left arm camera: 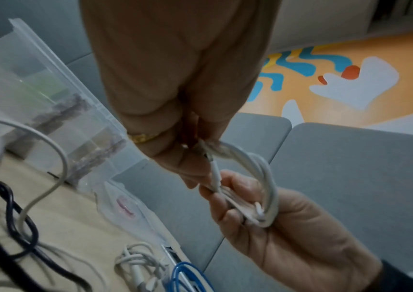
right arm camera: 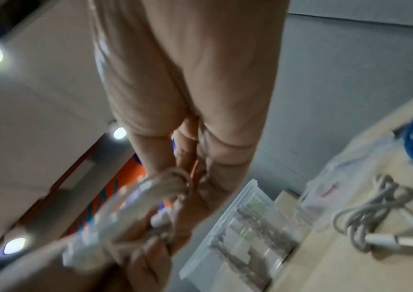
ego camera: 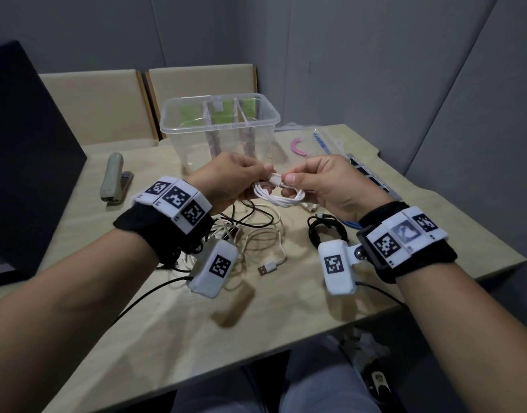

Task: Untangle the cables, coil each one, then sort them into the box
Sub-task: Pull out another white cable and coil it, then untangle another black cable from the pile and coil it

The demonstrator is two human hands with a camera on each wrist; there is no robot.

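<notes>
A coiled white cable (ego camera: 281, 194) hangs in the air between both hands, in front of the clear divided box (ego camera: 220, 126). My left hand (ego camera: 241, 177) grips one side of the coil (left arm camera: 262, 177), and my right hand (ego camera: 310, 180) pinches the other side near its plug end. In the right wrist view the white loops (right arm camera: 135, 209) are blurred between the fingers. On the table (ego camera: 196, 323) below lie a tangle of white and black cables (ego camera: 250, 231), a coiled black cable (ego camera: 326, 231) and a blue cable (ego camera: 353, 224), which is partly hidden by my right wrist.
A beige stapler (ego camera: 113, 178) lies at the left. A clear bag with a pink item (ego camera: 298, 147) sits right of the box, with a dark flat device (ego camera: 369, 174) beside it. A black screen (ego camera: 26, 150) stands far left. The table edge runs close on the right.
</notes>
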